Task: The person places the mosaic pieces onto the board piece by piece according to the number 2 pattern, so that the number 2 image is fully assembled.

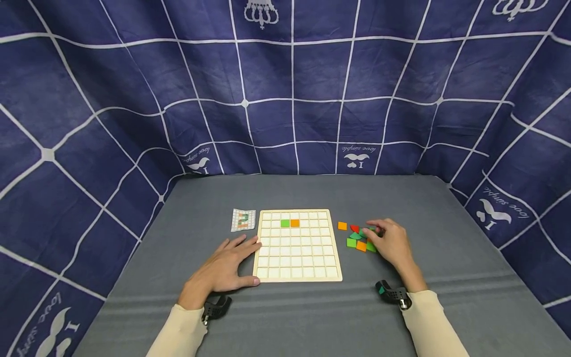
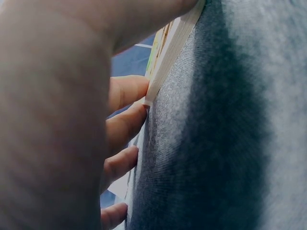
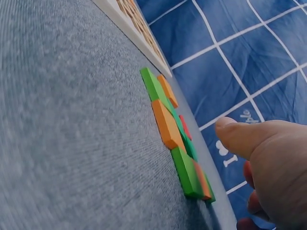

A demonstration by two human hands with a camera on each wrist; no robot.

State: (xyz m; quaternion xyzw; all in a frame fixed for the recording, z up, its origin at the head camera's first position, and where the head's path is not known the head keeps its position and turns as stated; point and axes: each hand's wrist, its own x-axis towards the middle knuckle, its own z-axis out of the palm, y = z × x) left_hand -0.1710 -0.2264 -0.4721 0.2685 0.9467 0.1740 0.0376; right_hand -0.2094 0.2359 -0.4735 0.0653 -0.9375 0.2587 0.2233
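Observation:
My left hand point(image 1: 228, 267) rests at the left edge of a pale wooden grid board point(image 1: 291, 251), fingers spread; fingertips touch the board's rim in the left wrist view. Side by side in the board's upper rows sit a light green square tile point(image 1: 285, 223) and an orange square tile point(image 1: 295, 223). Right of the board, my right hand point(image 1: 393, 244) hovers over a small group of tiles, thumb and fingers apart, with no tile visible between them. That group has a green square point(image 3: 186, 173), an orange square point(image 3: 166, 124), a red piece point(image 1: 354, 228) and dark green pieces point(image 1: 355, 236).
A small paper card point(image 1: 243, 220) with a coloured grid pattern lies left of the board. One orange tile point(image 1: 342, 226) lies between board and group. The grey cloth-covered table point(image 1: 303, 317) is bordered by a blue checked curtain point(image 1: 312, 119). Each wrist wears a black strap point(image 1: 216, 307).

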